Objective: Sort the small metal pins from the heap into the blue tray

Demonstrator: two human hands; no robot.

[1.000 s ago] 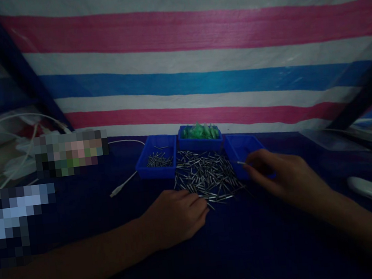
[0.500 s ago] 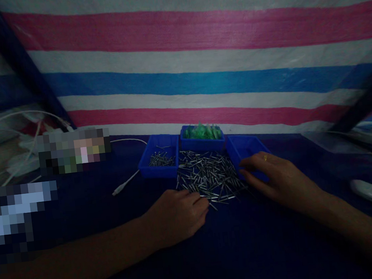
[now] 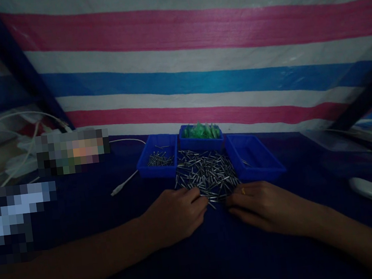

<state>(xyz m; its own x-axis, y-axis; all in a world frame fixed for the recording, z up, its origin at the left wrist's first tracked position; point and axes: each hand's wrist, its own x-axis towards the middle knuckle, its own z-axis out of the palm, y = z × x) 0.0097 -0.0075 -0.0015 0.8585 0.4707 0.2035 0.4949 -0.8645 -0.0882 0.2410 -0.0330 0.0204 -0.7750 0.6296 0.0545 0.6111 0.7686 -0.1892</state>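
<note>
A pile of thin metal pins [image 3: 206,170] lies loose on the dark blue table, between blue bins. My left hand [image 3: 179,214] rests at its near left edge, fingers curled together; whatever they hold is hidden. At the pile's near right edge my right hand [image 3: 257,205], with a ring on one finger, reaches down with fingers bent together. Its fingertips are dark, and I cannot make out anything in them. The right bin [image 3: 266,168] has a pin or so on its floor. More pins lie in the left bin [image 3: 156,172].
A back bin [image 3: 203,144] holds green plastic packets [image 3: 201,132]. A white cable [image 3: 124,183] ends left of the bins. A white rounded case [image 3: 370,190] lies far right. Behind the table hangs a striped sheet [image 3: 197,57]. Part of the left side is blurred out.
My right hand held a pin over the right bin, released it there, and came back down to the pile's near edge. A pin now shows in that bin. My left hand stays put.
</note>
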